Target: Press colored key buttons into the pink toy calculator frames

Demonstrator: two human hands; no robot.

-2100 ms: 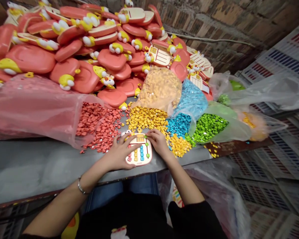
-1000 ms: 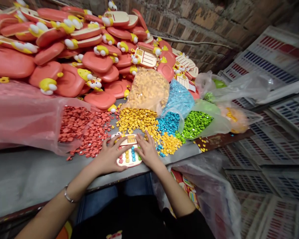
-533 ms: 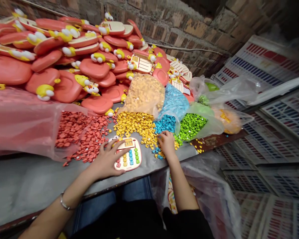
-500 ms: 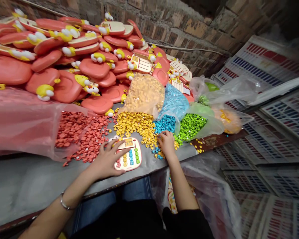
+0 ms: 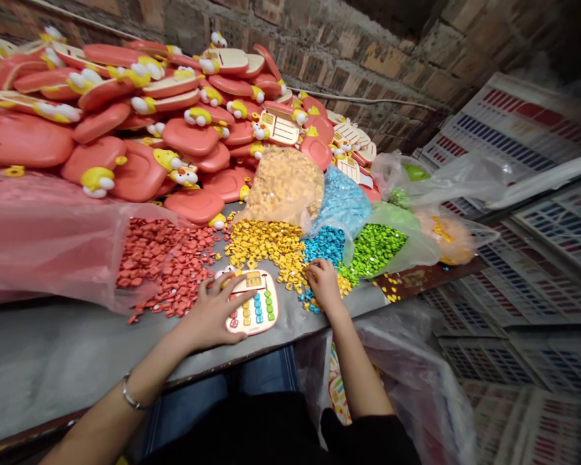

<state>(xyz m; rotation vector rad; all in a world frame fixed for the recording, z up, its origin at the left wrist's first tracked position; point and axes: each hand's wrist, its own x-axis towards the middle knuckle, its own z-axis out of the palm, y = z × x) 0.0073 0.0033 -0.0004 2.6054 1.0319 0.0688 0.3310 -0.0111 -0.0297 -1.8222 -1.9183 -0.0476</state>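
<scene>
A cream toy board with a red rim [image 5: 254, 325] lies on the table, set with rows of red, yellow, blue and green pieces. My left hand [image 5: 213, 313] grips its left side, thumb along the near edge and fingers spread across the top, covering part of the red row. My right hand [image 5: 325, 284] is at the near end of the small blue pieces [image 5: 325, 244], where some yellow ones are mixed in. Its fingers are curled together, and whatever is between them is hidden. Yellow pieces [image 5: 266, 242] lie between the two hands, farther back.
Red pieces [image 5: 186, 271] spill from a pink bag [image 5: 68, 252] at left. Green pieces [image 5: 375, 248] spill from a bag at right. Many red toy bodies [image 5: 193, 139] with yellow-and-white heads are heaped behind, against a brick wall [image 5: 329, 58]. Stacked printed panels [image 5: 523, 123] stand at right.
The whole view has shifted slightly, so everything sits a little farther right and lower. Both hands keep nearly the same places, left on the toy board and right at the blue pieces.
</scene>
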